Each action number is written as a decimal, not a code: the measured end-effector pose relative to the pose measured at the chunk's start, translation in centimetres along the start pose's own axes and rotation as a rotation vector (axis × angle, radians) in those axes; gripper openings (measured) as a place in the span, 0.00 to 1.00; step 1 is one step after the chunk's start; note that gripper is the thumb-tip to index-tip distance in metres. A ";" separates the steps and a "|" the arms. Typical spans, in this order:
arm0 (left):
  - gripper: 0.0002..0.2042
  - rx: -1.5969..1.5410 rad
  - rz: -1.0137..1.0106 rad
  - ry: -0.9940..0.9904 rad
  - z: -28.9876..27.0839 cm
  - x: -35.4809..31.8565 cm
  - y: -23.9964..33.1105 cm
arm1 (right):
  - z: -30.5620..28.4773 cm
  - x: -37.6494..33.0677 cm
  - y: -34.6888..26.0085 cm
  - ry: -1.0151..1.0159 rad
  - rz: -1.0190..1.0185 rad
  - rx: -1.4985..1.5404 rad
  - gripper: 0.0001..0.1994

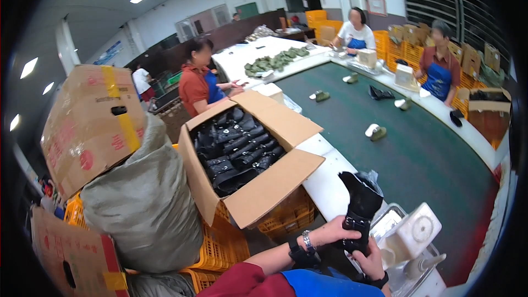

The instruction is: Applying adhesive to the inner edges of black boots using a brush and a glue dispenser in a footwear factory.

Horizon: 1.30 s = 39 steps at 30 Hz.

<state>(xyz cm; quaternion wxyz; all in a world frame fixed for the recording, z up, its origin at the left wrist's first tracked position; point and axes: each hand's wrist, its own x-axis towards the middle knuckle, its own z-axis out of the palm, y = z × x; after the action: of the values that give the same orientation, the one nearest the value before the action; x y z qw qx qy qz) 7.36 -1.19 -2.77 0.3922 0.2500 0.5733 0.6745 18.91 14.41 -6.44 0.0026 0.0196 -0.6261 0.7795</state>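
Boot (365, 201) in both hands, we stand at the near end of the green belt (434, 181), holding it at the near right with its black shaft tilted up and away from us. Our left hand (334, 231) closes around the buckled part from the left; our right hand (372, 263) grips lower down, from the near right. Neither grip is wide, as the boot fills both. We judge that two hands steady it because the tall shaft sticks out well past our fingers and looks soft.

Just right of the boot, a metal tray (386, 219) carries a white container (421, 228), probably so that loose items stay together beside our right hand.

To our left, a carton (278, 190) spreads its flaps, leaving its packed boots (234, 146) exposed within likely reach. Orange crates (223, 245) stand below, seemingly raising it to bench height. Farther left, a bulging sack (146, 203) bears another box (91, 124), perhaps to save floor space.
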 end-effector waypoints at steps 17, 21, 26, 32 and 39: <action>0.21 -0.062 -0.066 -0.045 -7.4 2.4 -1.2 | 3.2 4.6 2.8 0.266 0.167 -0.337 0.18; 0.15 -0.222 -0.039 -0.158 -7.7 3.7 -1.3 | 3.0 4.2 2.2 0.291 0.166 -0.088 0.13; 0.10 -0.121 -0.008 -0.066 -7.9 4.9 -2.1 | 3.2 4.3 2.0 0.316 0.161 -0.097 0.12; 0.11 0.074 0.135 -0.071 -6.9 3.6 -0.5 | 2.7 3.6 2.6 0.414 0.020 -0.335 0.17; 0.14 -0.001 0.136 -0.193 -7.5 2.9 -1.1 | 2.7 3.5 2.7 0.446 -0.018 -0.382 0.13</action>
<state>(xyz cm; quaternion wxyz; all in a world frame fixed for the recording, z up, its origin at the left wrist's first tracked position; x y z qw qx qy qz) 0.08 -3.13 -5.83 0.3992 0.3516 0.5142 0.6728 15.42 11.07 -8.41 0.1504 -0.1475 -0.7454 0.6325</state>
